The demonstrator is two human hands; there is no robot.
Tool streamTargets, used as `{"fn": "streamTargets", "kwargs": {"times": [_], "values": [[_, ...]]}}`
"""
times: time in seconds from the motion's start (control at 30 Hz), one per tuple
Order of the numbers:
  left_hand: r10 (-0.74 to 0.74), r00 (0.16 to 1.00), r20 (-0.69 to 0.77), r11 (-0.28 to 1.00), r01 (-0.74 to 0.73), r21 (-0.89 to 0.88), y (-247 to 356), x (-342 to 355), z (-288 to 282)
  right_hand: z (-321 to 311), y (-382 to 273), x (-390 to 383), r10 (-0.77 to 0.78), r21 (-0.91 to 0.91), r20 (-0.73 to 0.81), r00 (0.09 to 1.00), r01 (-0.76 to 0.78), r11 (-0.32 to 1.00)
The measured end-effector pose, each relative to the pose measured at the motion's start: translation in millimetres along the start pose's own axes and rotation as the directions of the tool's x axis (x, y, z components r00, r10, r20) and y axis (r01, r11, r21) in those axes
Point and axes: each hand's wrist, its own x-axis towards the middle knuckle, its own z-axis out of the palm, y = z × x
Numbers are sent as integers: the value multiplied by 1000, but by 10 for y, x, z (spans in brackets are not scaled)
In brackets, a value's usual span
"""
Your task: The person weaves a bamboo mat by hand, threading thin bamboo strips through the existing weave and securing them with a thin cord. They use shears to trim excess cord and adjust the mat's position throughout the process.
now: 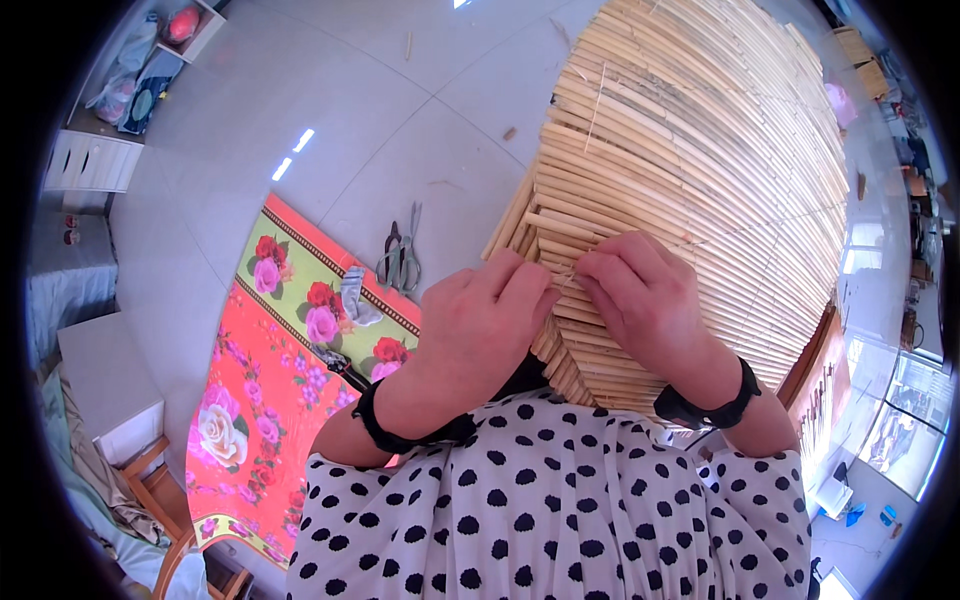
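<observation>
- Fingers of my left hand [485, 315] and right hand [648, 298] pinch a thin pale strand [569, 279].
- Stick mat [700, 150] lies ahead and right; I work at its left edge.
- Keep tension even; slack would likely loosen the binding.

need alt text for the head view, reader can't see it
A person's left hand and right hand pinch what looks like a thin strand at the edge of a large panel of straw-coloured sticks. On the grey floor to the left lie scissors and a red floral sheet.
</observation>
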Motion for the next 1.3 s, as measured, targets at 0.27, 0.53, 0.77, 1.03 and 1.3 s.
{"fn": "streamTargets", "kwargs": {"times": [0.27,0.53,0.77,1.03,1.3], "values": [[-126,992,-22,956,115,-271,19,-13,-98,-48,-61,10,62,75,-52,997,-58,996],[-44,998,-48,942,26,-335,45,89,-205,-115,-144,16,159,245,-42,986,-144,959],[-293,952,85,677,269,-686,-33,64,-278,-261,-71,-14,253,554,40,967,-232,800],[-276,952,133,672,290,-682,-5,60,-262,-349,-248,72,370,629,147,917,-375,681],[-287,936,204,520,331,-788,-8,58,-218,-322,-240,45,296,578,129,946,-314,753]]}}
